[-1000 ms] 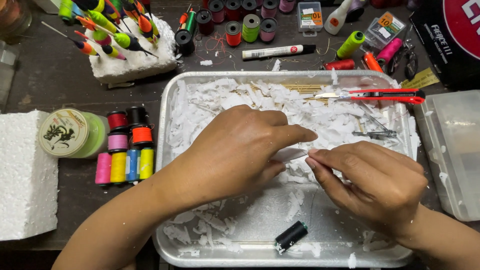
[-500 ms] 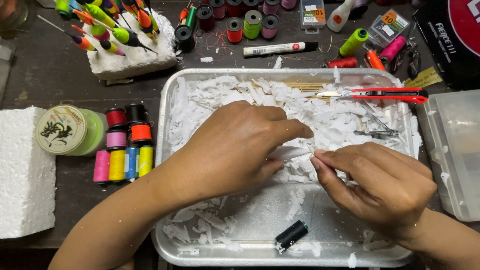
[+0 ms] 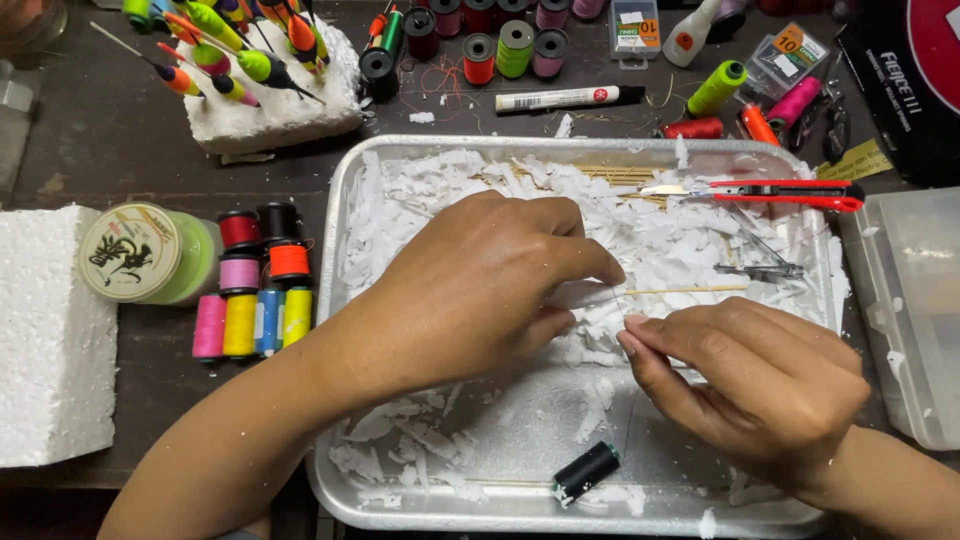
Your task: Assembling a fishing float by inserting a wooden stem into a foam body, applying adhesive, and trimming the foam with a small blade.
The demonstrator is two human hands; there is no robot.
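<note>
Pinching white foam piece (image 3: 580,294) between left fingers (image 3: 590,268)

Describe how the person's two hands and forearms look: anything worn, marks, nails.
Both forearms are bare, with no sleeves in view. The left hand and right hand wear no gloves, rings, watch or bracelets. Fingernails look short and unpainted. Small white foam flecks cling to the right wrist.

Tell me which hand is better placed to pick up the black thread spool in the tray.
Right, probably. The right hand hovers just above and beside the black thread spool, while the left hand pinches a thin wooden stick with white foam.
</note>
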